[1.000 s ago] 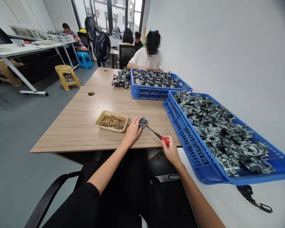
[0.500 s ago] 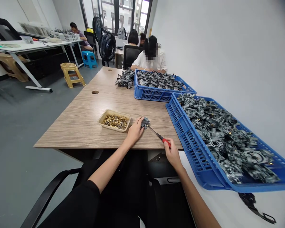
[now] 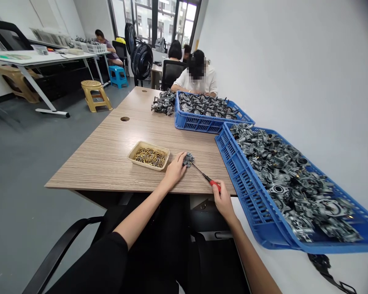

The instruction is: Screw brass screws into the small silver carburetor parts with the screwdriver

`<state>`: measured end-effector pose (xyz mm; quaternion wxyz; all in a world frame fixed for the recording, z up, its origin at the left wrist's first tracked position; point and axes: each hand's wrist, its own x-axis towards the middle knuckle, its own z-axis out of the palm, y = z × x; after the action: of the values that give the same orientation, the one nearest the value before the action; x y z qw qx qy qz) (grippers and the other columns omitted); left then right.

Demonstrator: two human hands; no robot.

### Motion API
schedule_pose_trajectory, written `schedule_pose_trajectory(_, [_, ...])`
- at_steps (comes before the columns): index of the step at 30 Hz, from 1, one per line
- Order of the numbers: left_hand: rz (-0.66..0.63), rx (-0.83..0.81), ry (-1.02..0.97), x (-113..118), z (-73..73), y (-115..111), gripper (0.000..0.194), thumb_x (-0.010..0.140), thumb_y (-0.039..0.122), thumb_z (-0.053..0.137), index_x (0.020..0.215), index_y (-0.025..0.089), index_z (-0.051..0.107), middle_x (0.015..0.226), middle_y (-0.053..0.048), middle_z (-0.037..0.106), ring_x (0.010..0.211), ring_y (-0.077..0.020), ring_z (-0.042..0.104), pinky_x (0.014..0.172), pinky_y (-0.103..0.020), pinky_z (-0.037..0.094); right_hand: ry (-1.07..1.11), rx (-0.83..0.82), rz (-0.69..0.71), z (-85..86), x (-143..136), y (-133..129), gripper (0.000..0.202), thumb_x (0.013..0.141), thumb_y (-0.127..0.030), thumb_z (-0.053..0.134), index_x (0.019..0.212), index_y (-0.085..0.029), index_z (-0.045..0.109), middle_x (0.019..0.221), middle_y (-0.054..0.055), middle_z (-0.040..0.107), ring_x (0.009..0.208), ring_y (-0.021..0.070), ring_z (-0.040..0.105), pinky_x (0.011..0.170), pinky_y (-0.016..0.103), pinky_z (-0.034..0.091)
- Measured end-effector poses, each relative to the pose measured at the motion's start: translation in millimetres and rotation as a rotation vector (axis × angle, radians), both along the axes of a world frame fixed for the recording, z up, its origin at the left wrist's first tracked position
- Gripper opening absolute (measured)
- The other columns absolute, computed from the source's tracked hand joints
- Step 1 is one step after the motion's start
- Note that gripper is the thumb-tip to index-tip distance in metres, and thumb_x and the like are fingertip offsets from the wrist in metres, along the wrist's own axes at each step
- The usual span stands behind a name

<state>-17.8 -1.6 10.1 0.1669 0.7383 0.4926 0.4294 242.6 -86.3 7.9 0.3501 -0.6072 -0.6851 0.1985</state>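
My left hand (image 3: 175, 169) is closed on a small grey metal carburetor body (image 3: 189, 158), which rests on the wooden table. The fingers partly cover the part. In my right hand (image 3: 223, 197) is the red handle of a screwdriver (image 3: 214, 183). Its thin shaft points up and left, and the tip meets the near side of the carburetor body; the exact contact spot is too small to make out. Left of my left hand stands a cream plastic tray (image 3: 131, 157) holding many small brass pieces (image 3: 150, 157).
A blue crate (image 3: 248, 188) heaped with grey metal carburetor bodies stands at the right. Behind it is a second blue crate (image 3: 196, 124) of similar parts, with a pile of parts (image 3: 164, 102) beside it. A person (image 3: 199, 77) in white sits at the table's far end.
The view has shifted slightly. Both hands, the screwdriver and the carburetor body hold nearly the same positions relative to each other.
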Motion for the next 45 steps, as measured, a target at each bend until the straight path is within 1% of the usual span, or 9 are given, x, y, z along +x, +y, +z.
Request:
schedule_pose_trajectory(4, [0.005,-0.004,0.001,0.1,0.5,0.0,0.065,0.092,0.013,0.056,0.153,0.022,0.038,0.156,-0.012,0.045,0.137,-0.0275,0.053,0.113,-0.043,0.050,0.024,0.015,0.006,-7.0,2.4,1.3,0.036,0.097,-0.045,0.050,0.122,-0.020,0.044,0.104,0.010,0.064,0.086,0.0241,0.064,0.078,0.037,0.051])
schedule_pose_trajectory(9, [0.004,0.002,0.002,0.0,0.1,0.0,0.064,0.092,0.013,0.056,0.153,0.022,0.038,0.155,-0.012,0.045,0.137,-0.0271,0.054,0.112,-0.043,0.050,-0.005,0.017,-0.043,-3.5,2.3,1.9,0.028,0.099,-0.048,0.045,0.109,-0.022,0.049,0.093,0.007,0.062,0.081,0.0252,0.062,0.076,0.038,0.049])
schedule_pose_trajectory(14, [0.010,0.009,0.007,0.4,-1.7,0.9,0.065,0.092,0.012,0.055,0.153,0.023,0.037,0.155,-0.012,0.045,0.139,-0.0268,0.052,0.114,-0.044,0.049,-0.016,0.008,-0.025,3.6,0.4,1.0,0.032,0.103,-0.051,0.037,0.101,-0.024,0.054,0.079,0.003,0.059,0.073,0.0231,0.057,0.070,0.035,0.046])
schedule_pose_trajectory(20, [0.010,0.016,0.018,0.6,-2.7,1.9,0.065,0.092,0.012,0.054,0.153,0.023,0.036,0.155,-0.012,0.045,0.137,-0.0270,0.053,0.114,-0.045,0.049,0.011,0.041,-0.016,-4.6,2.2,1.6,0.034,0.098,-0.046,0.049,0.120,-0.020,0.048,0.101,0.008,0.064,0.080,0.0226,0.062,0.074,0.036,0.051])
schedule_pose_trajectory(23, [0.008,0.011,0.019,0.5,-2.9,2.4,0.065,0.092,0.013,0.054,0.154,0.023,0.035,0.156,-0.012,0.044,0.137,-0.0270,0.053,0.114,-0.045,0.049,0.011,0.066,-0.036,-6.0,2.5,1.9,0.031,0.096,-0.045,0.050,0.115,-0.021,0.046,0.104,0.010,0.063,0.084,0.0243,0.063,0.077,0.038,0.051])
schedule_pose_trajectory(29, [0.006,0.017,0.012,0.1,-4.0,3.1,0.065,0.091,0.012,0.054,0.153,0.022,0.036,0.156,-0.013,0.044,0.138,-0.0273,0.052,0.115,-0.045,0.048,-0.021,-0.001,-0.054,2.8,0.2,0.7,0.027,0.100,-0.050,0.040,0.098,-0.025,0.050,0.076,0.002,0.057,0.067,0.0237,0.056,0.065,0.035,0.045])
schedule_pose_trajectory(32, [0.006,0.021,0.009,-0.1,-4.9,3.8,0.066,0.091,0.009,0.052,0.153,0.021,0.036,0.156,-0.013,0.044,0.139,-0.0269,0.051,0.115,-0.045,0.048,-0.030,0.007,-0.027,4.1,0.1,0.7,0.030,0.102,-0.050,0.037,0.094,-0.025,0.051,0.072,0.000,0.054,0.065,0.0221,0.053,0.065,0.033,0.042])
schedule_pose_trajectory(39, [0.006,0.022,0.003,0.2,-7.0,5.4,0.066,0.090,0.007,0.051,0.153,0.020,0.036,0.157,-0.013,0.044,0.141,-0.0267,0.050,0.117,-0.045,0.046,0.000,0.015,-0.016,-4.8,3.0,1.2,0.034,0.098,-0.047,0.049,0.119,-0.021,0.044,0.097,0.006,0.063,0.073,0.0214,0.060,0.071,0.035,0.048])
schedule_pose_trajectory(45, [-0.004,0.005,-0.008,-0.3,-5.6,4.3,0.066,0.090,0.007,0.051,0.153,0.020,0.036,0.158,-0.012,0.042,0.141,-0.0268,0.049,0.117,-0.045,0.046,-0.006,0.038,-0.031,-6.9,3.4,1.4,0.028,0.098,-0.045,0.048,0.113,-0.021,0.043,0.101,0.008,0.062,0.086,0.0245,0.063,0.079,0.039,0.050])
